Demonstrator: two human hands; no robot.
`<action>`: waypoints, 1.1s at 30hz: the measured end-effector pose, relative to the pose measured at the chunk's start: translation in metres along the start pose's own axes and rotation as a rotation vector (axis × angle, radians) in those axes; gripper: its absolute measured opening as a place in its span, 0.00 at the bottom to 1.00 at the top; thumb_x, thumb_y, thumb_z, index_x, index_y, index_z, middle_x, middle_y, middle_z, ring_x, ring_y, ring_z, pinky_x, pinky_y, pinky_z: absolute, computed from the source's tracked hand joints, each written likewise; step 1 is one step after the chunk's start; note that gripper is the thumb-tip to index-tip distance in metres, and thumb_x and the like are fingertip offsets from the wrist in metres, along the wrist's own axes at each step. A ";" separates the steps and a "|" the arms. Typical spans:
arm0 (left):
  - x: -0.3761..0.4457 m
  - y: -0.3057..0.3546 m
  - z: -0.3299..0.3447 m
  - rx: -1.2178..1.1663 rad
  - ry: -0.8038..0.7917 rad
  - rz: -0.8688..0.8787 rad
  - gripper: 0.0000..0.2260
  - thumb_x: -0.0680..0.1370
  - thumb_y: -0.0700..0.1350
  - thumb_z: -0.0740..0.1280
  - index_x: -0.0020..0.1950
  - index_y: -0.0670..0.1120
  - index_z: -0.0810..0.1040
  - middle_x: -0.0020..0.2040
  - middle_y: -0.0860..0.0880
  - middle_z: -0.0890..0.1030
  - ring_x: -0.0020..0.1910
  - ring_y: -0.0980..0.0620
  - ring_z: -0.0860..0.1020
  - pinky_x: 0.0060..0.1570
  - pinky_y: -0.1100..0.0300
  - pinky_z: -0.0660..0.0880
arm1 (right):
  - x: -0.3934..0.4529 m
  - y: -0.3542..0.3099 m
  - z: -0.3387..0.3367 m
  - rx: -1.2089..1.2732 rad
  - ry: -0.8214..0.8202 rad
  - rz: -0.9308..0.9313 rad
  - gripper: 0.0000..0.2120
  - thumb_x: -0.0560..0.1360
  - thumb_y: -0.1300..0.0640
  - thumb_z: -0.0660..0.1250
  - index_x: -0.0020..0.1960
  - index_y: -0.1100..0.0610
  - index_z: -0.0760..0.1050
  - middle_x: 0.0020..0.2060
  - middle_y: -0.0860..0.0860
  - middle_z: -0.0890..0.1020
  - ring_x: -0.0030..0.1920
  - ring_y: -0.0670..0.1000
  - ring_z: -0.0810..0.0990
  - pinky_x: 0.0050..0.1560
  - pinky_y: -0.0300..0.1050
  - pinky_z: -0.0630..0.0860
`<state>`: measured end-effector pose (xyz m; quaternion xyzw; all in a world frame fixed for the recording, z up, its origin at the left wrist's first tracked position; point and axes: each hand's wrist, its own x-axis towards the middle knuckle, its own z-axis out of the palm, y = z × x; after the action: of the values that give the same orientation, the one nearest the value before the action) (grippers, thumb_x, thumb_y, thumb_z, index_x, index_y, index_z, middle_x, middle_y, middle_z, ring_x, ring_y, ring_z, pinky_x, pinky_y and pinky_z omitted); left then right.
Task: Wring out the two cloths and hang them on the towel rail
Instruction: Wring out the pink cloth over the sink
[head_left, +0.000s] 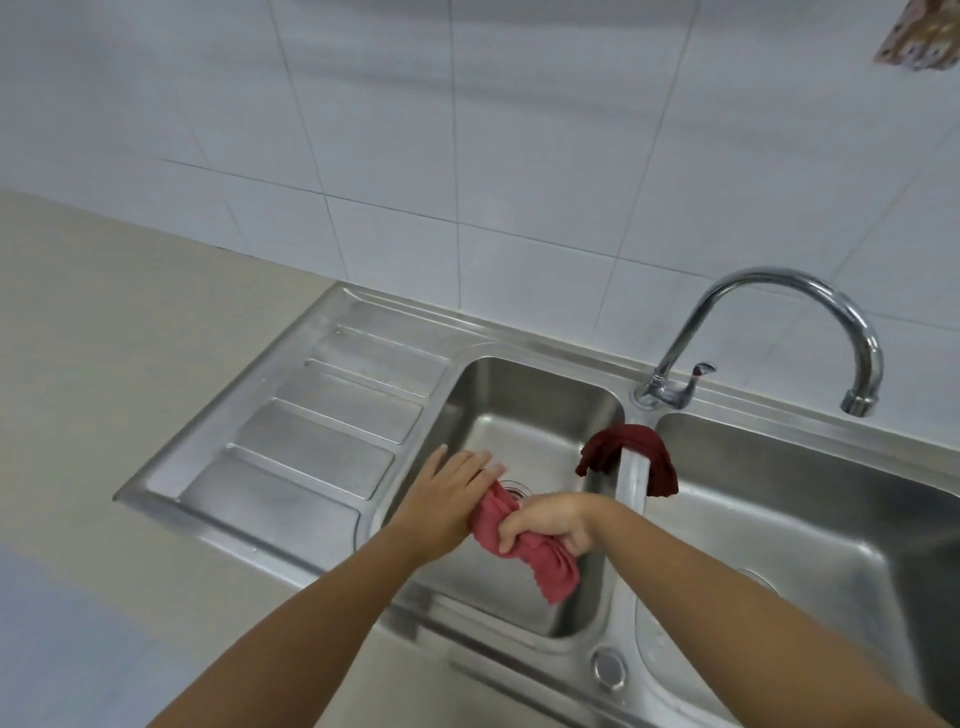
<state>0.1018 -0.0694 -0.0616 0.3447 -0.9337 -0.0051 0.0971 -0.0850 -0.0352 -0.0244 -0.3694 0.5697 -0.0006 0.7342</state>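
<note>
A light red cloth (540, 558) is bunched and twisted between both hands over the left sink basin (524, 415). My right hand (550, 522) is clenched around its middle. My left hand (449, 493) presses on its upper end with the fingers stretched out flat. A second, dark red cloth (631, 441) hangs draped over the divider between the two basins, just behind my right hand. No towel rail is in view.
The steel double sink has a ribbed drainboard (311, 431) on the left and a right basin (810, 525). A curved tap (779, 332) stands behind the divider, spout over the right basin. Beige countertop (104, 322) lies left. A patterned fabric (919, 36) hangs top right.
</note>
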 end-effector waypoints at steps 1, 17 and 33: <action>0.002 0.001 0.003 -0.001 -0.011 -0.003 0.20 0.68 0.50 0.69 0.59 0.50 0.74 0.53 0.51 0.80 0.52 0.50 0.78 0.55 0.52 0.73 | 0.002 0.000 -0.001 -0.019 -0.016 0.025 0.09 0.70 0.60 0.72 0.49 0.53 0.77 0.37 0.49 0.82 0.36 0.46 0.80 0.40 0.40 0.77; 0.053 0.029 0.003 -0.501 -0.826 -0.516 0.03 0.71 0.42 0.63 0.40 0.44 0.76 0.39 0.46 0.78 0.38 0.45 0.76 0.36 0.58 0.71 | 0.024 0.019 -0.012 -1.193 0.761 -0.180 0.11 0.74 0.54 0.60 0.53 0.55 0.76 0.46 0.54 0.83 0.45 0.57 0.82 0.39 0.45 0.72; 0.041 0.013 -0.004 -0.574 -0.684 -0.667 0.08 0.72 0.43 0.65 0.49 0.45 0.74 0.41 0.46 0.78 0.38 0.48 0.77 0.40 0.55 0.75 | 0.028 0.019 -0.017 -1.196 0.883 -0.334 0.15 0.73 0.52 0.66 0.57 0.54 0.69 0.50 0.54 0.77 0.50 0.57 0.77 0.43 0.49 0.69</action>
<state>0.0635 -0.0861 -0.0494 0.5600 -0.7134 -0.4012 -0.1286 -0.0974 -0.0426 -0.0592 -0.7511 0.6503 0.0494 0.1030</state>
